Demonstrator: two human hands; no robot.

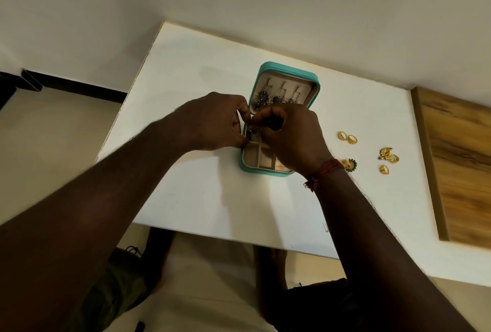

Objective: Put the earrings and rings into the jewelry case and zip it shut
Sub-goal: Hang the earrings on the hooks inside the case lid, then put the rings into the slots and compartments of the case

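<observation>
The white bench (186,198) carries an open teal case (289,71), its lid on the far side with dark earrings (276,97) hanging in it. The left hand (220,121) and right hand (289,137) cover the case's middle, fingers curled, tips meeting. Whether they pinch anything is hidden. Gold earrings (388,153) and rings (347,137) lie to the right, apart from both hands.

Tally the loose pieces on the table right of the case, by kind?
Gold rings: 3
Gold flower cluster: 1 (may be two pieces touching)
Green-and-gold earring: 1
Total: 5
</observation>
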